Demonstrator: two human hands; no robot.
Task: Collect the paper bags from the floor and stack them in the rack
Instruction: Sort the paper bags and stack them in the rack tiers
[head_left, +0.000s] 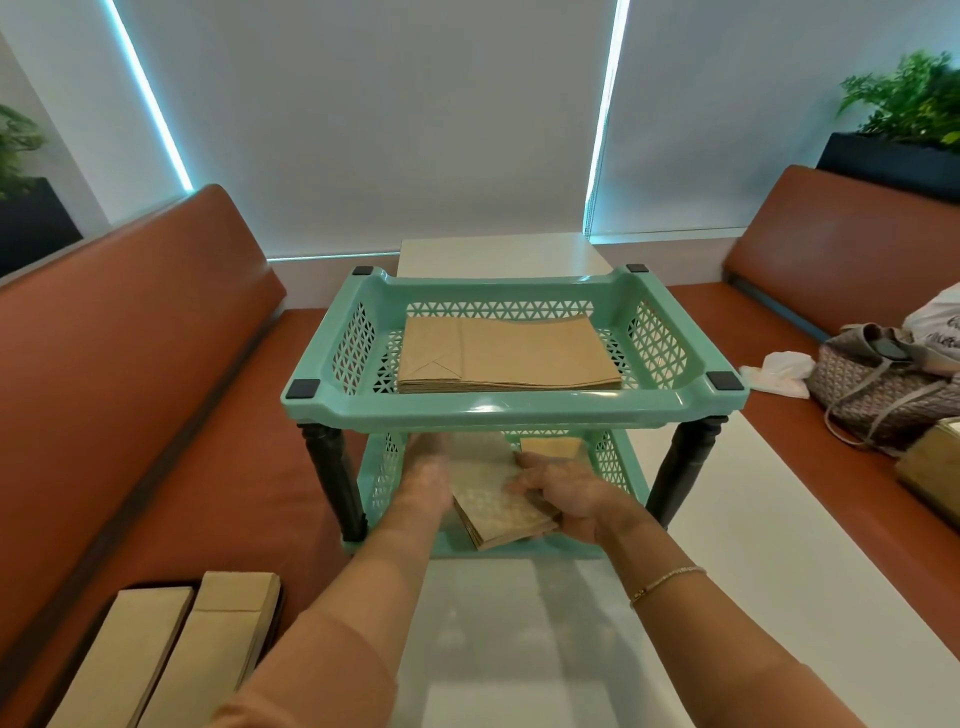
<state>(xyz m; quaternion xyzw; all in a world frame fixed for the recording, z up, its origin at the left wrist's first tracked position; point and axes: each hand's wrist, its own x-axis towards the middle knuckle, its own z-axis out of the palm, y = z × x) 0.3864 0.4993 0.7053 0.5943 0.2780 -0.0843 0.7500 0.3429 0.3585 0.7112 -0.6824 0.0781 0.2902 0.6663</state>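
— Two hands are at the lower shelf (574, 545) of the green rack (511, 402), yes?

— Yes. The right hand (563, 496) curls its fingers around the right edge of a stack of paper bags (501, 512), thumb on top. The left hand (428, 475) is blurred; it lies on the left side of this stack, but how its fingers lie I cannot tell.

— Where are other bags?

— One flat pile (506, 353) lies in the upper shelf. More long bags (171, 654) lie near left, on the brown bench (130, 374). The rack stands on a white table (727, 545).
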